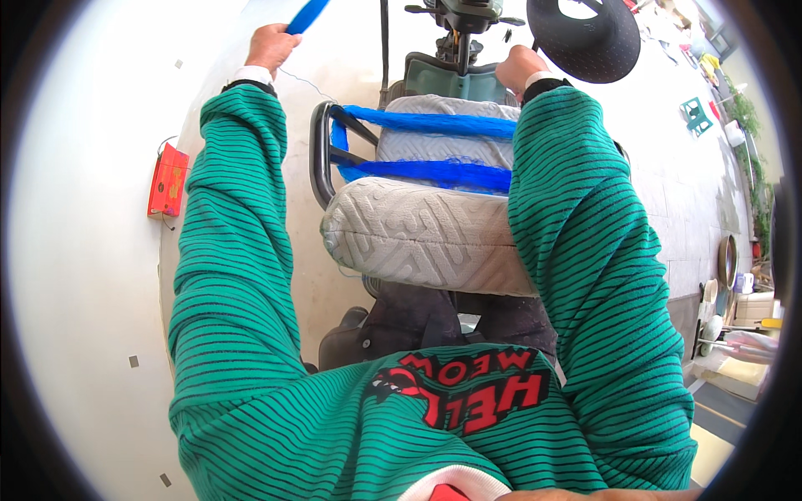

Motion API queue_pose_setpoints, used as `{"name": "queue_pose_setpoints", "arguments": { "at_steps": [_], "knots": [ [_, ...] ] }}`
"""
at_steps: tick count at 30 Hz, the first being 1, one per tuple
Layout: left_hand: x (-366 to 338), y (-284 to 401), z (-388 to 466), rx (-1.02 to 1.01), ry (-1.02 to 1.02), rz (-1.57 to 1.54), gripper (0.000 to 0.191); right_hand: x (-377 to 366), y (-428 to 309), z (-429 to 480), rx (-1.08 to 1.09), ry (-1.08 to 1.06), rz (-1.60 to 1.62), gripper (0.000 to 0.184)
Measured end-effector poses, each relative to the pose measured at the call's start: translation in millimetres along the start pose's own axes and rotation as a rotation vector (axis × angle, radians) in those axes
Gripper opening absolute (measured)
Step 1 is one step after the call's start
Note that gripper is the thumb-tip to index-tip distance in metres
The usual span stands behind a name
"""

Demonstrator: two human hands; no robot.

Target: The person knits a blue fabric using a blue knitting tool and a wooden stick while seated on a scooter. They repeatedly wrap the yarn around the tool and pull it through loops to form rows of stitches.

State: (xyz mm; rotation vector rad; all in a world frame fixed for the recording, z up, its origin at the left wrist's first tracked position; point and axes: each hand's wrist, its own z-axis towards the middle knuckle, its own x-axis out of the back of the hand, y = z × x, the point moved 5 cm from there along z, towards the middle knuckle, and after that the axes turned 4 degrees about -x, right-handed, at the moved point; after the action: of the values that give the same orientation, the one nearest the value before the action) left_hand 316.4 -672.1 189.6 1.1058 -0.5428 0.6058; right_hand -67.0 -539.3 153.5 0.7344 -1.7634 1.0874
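My left hand (272,49), raised at the upper left, is closed on a flat, pointed blue object (308,14), cut off by the picture's top edge. A thin light thread (307,82) runs from near this hand to the black tubular armrest (321,153) of a scooter seat. Two bands of blue netting or fibre, one lighter (438,122) and one darker (438,173), stretch from that armrest across the grey cushioned seat (401,145); their right ends pass behind my right sleeve. My right hand (520,67) is curled beyond the seat; what its fingers hold is hidden.
A patterned grey cushion (426,238) lies nearest my body. The scooter's handlebar column (463,53) stands ahead, with a black visor hat (586,44) beside it. A red box (168,181) is at left. A green stool (695,117) and assorted household items stand at right.
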Motion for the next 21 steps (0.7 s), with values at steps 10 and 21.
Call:
{"name": "queue_pose_setpoints", "arguments": {
  "at_steps": [10, 21],
  "knots": [
    [176.8, -86.7, -60.6, 0.265, 0.496, -0.258, 0.020, 6.9, -6.1, -2.1, 0.052, 0.155, -0.103, 0.043],
    [278.3, -69.0, -248.1, 0.232, 0.327, -0.570, 0.030, 48.1, -42.7, 37.5, 0.539, 0.636, -0.589, 0.020]
  ]
}}
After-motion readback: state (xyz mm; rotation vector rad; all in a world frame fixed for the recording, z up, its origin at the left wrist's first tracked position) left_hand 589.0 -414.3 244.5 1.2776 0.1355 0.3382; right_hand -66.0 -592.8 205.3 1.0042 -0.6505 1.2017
